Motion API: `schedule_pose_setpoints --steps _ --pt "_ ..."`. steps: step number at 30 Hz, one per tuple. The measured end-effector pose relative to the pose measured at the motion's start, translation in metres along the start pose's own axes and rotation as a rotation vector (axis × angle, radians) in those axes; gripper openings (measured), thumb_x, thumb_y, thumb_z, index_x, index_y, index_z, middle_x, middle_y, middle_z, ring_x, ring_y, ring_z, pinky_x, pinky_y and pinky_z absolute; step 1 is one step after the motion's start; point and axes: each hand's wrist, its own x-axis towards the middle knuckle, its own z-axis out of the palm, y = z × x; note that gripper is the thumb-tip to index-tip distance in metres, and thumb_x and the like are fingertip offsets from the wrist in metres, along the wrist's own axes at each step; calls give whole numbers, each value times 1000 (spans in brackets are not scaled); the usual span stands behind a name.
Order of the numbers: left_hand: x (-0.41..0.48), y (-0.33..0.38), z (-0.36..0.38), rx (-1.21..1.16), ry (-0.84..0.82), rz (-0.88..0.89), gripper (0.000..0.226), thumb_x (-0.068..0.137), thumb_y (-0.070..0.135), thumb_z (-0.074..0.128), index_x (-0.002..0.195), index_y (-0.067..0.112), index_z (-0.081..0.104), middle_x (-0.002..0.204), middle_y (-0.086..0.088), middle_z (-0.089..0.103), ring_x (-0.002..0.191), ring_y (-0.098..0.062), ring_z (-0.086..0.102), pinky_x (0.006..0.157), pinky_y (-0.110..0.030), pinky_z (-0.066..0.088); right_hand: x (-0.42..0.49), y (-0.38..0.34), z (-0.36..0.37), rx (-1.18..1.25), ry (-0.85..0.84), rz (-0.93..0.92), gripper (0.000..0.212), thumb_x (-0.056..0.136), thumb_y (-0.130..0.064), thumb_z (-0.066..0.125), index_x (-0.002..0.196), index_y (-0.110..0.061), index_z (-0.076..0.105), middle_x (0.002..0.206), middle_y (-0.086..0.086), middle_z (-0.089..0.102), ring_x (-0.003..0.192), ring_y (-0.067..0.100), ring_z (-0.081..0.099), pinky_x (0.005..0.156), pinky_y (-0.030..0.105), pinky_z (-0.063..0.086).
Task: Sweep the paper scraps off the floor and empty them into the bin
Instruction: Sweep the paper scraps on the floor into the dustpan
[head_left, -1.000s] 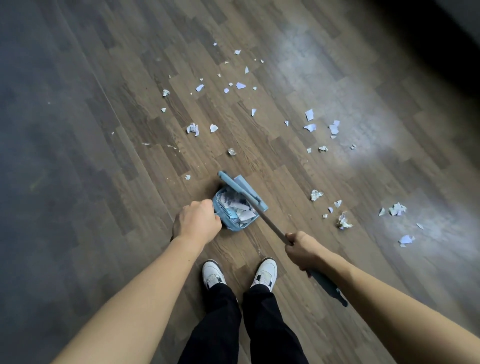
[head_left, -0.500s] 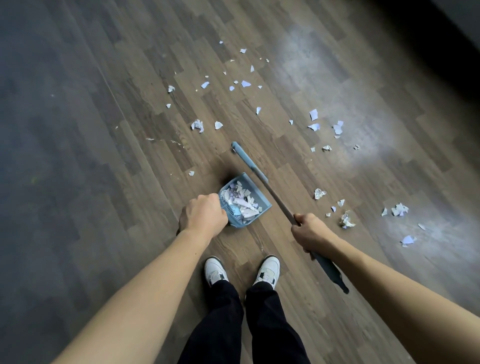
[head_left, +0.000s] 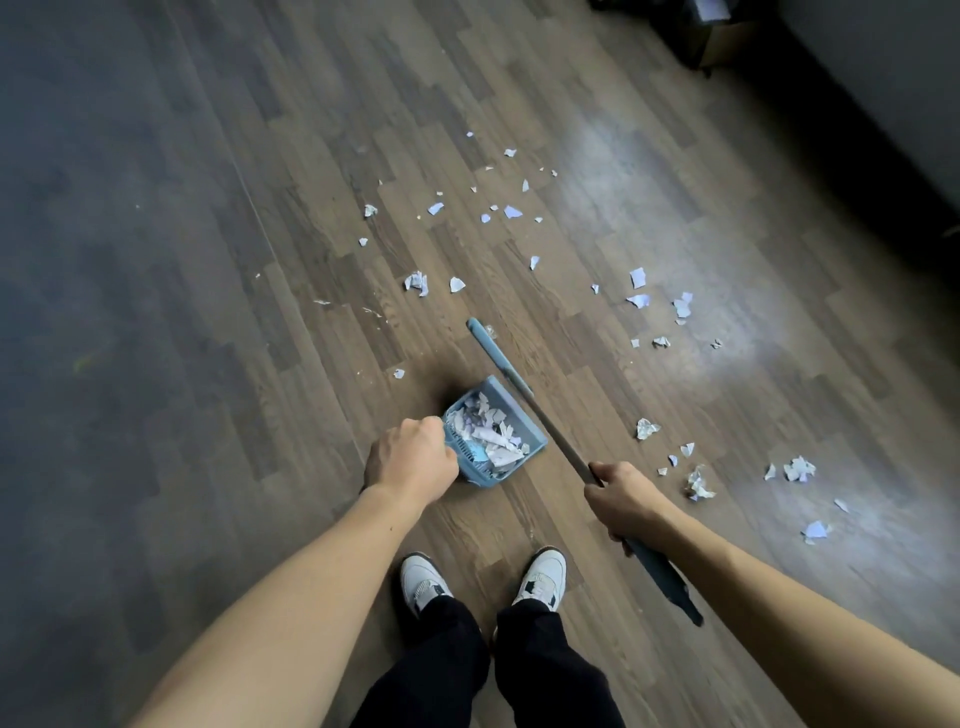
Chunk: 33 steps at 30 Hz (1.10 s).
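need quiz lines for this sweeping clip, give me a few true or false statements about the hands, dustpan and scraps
The dustpan holds paper scraps. True.
All the paper is picked up. False: loose scraps lie across the floor.
The right hand grips the broom. True.
The left hand hangs free. False: it holds the dustpan.
The person is barefoot. False: white shoes are on.

The blue dustpan (head_left: 480, 477) sits low in front of the person, heaped with white and pale-blue paper scraps (head_left: 488, 434). The broom (head_left: 494, 353), a thin grey pole with a blue head end, slants along the pan's right side, and its head reaches just past the pan. Loose scraps (head_left: 644, 428) lie scattered on the wooden floor (head_left: 260, 364) ahead and to the right.
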Motion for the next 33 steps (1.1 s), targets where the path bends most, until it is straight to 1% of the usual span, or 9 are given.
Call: schedule_pose_setpoints --steps 3,7,10,12,16,20,24,28,33 --pt "1 -25 -18 -32 21 -16 26 89 27 50 109 15 62 107 -12 66 99 -36 61 81 -36 48 -4 -28 3 -8 43 -20 28 92 -9 36 111 -8 58 67 11 52 43 20 52 36 25 47" --pt "12 -53 -41 -34 50 -38 18 88 26 50 96 15 60 101 -11 66 95 -35 61 77 -34 47 1 -59 3 -23 95 -58 24 93 -10 36 104 -6 57 67 10 53 43 20 52 34 21 43" --pt "42 -73 -53 -26 56 -50 16 88 28 51 93 16 60 99 -11 65 93 -35 60 76 -34 46 29 -86 2 -20 112 -40 21 94 -12 37 103 -7 56 69 12 55 45 23 54 34 22 43" --pt "48 -77 -60 -15 70 -44 16 88 29 52 93 16 59 99 -12 65 93 -36 60 76 -34 46 31 -92 -5 -52 135 -48 22 94 -12 37 103 -7 56 72 14 58 47 25 57 34 23 44" --pt "64 -81 -69 7 97 -45 21 89 29 52 103 18 63 103 -11 65 96 -35 60 78 -34 46 49 -102 -17 -58 142 -49 23 94 -12 37 105 -9 57 75 14 61 52 25 60 36 23 45" --pt "108 -80 -80 19 74 -49 20 88 28 52 101 17 63 101 -12 66 95 -36 61 78 -34 46 88 -119 -31 -49 134 -18 25 94 -11 37 108 -9 57 81 15 64 57 26 62 38 22 46" --pt "144 -71 -94 25 39 -56 19 87 29 52 99 17 62 103 -12 65 96 -37 60 79 -35 46 115 -134 -51 -62 124 7 26 93 -11 36 110 -6 55 82 17 62 55 27 62 37 22 45" --pt "174 -63 -105 29 14 -77 23 87 29 52 105 19 63 106 -12 65 98 -36 60 81 -35 47 145 -147 -72 -86 105 33 30 91 -7 37 116 -4 53 89 19 62 60 29 65 39 24 48" --pt "197 -61 -115 51 3 -99 17 86 27 54 97 19 63 99 -12 66 94 -36 61 74 -33 46 164 -155 -84 -109 66 71 33 90 -5 39 119 -6 54 89 17 63 65 27 66 41 23 47"
